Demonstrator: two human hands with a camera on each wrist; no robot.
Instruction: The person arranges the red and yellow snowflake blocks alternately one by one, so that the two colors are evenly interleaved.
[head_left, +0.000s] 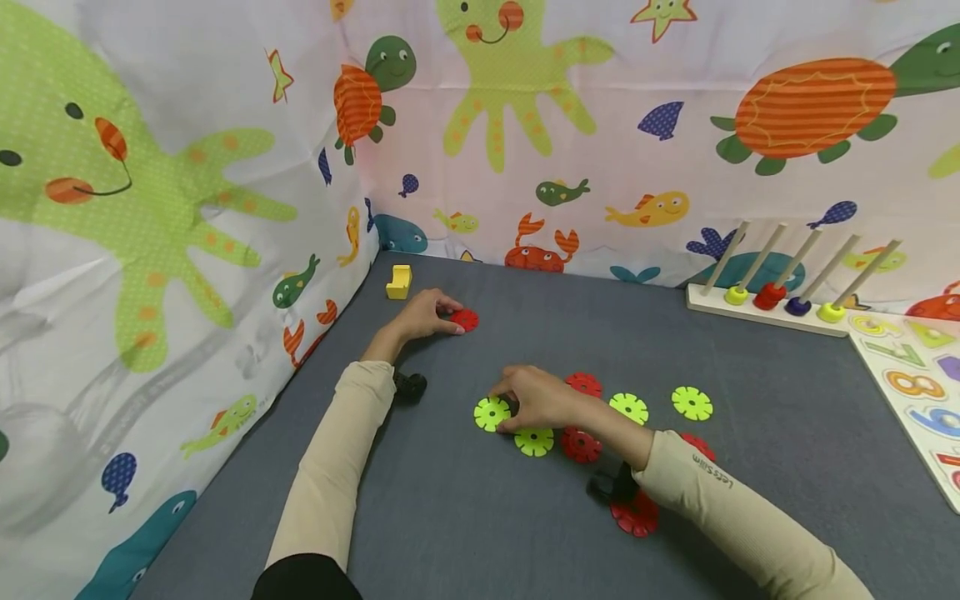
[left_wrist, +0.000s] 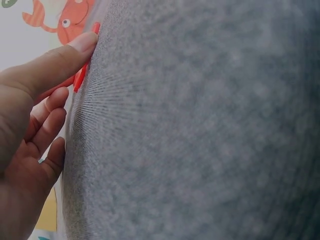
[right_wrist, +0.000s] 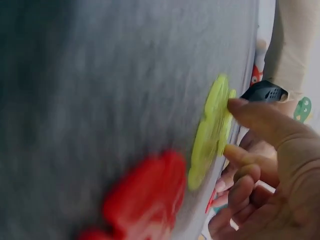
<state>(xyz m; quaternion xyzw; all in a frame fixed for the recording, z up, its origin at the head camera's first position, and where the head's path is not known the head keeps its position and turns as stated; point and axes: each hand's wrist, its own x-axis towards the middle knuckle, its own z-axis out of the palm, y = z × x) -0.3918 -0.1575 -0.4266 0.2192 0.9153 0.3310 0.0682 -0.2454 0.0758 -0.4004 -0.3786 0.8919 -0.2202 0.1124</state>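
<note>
Left hand (head_left: 424,316): grip pinches red disc (head_left: 467,319) by rim, at 11 o'clock from yellow-green disc (head_left: 489,414). Right hand (head_left: 542,402): grip pinches the latter; rim holds presumably keep faces uncovered.

Red and lime
Left hand (head_left: 424,317) pinches a red disc (head_left: 468,319) mid-frame; right hand (head_left: 543,400), a lime disc (head_left: 490,414) just below.

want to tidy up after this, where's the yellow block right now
In the head view, the yellow block sits near the far left corner of the table, just beyond the left hand.
</note>
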